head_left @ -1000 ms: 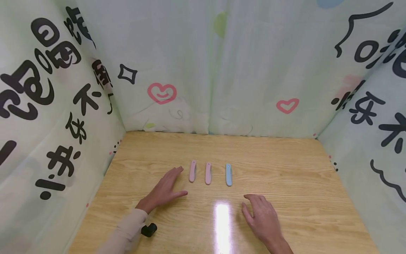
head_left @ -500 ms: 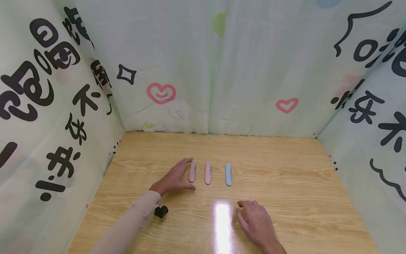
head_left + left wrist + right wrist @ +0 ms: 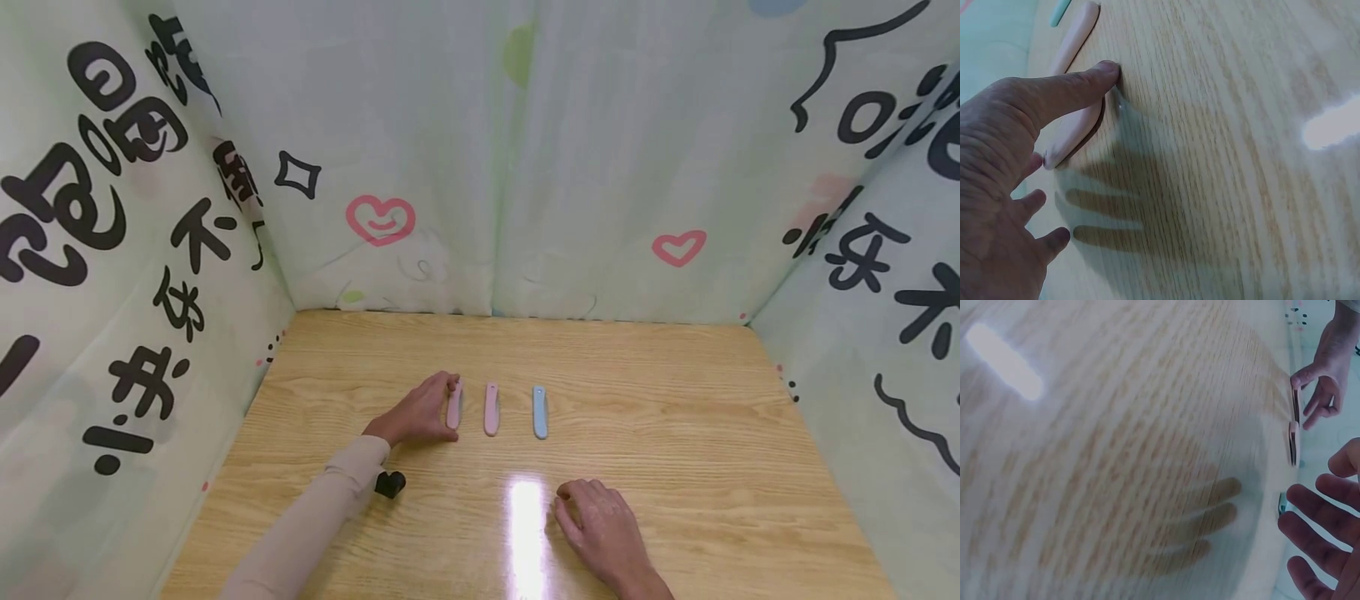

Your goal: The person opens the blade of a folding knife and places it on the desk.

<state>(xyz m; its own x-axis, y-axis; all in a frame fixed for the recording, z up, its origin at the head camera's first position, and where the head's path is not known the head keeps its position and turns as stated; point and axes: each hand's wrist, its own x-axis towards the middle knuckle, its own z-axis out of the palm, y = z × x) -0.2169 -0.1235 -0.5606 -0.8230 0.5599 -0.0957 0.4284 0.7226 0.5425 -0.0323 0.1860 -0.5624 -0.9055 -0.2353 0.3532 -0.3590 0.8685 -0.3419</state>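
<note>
Three slim folding knives lie in a row on the table, apart from each other: a left pink knife point(image 3: 454, 406), a middle pink knife point(image 3: 491, 410) and a blue knife point(image 3: 540, 413). My left hand point(image 3: 415, 414) reaches over the left pink knife from its left side, fingertips at the far end and thumb at the near end, pinching it lengthwise. In the left wrist view the thumb crosses in front of this pink knife point(image 3: 1079, 131) and hides part of it. My right hand point(image 3: 603, 529) hovers low at the front right, fingers loosely bent, holding nothing.
The wooden table point(image 3: 675, 400) is enclosed by a pale printed curtain point(image 3: 585, 167) at the back and both sides. A bright light reflection lies on the tabletop between the hands. A black heart-shaped piece point(image 3: 391, 484) shows beside the left sleeve.
My left hand has moved right and forward to the left pink knife, and its fingers and thumb have closed in on it. The right hand has drifted slightly left and nearer. The knives lie unmoved.
</note>
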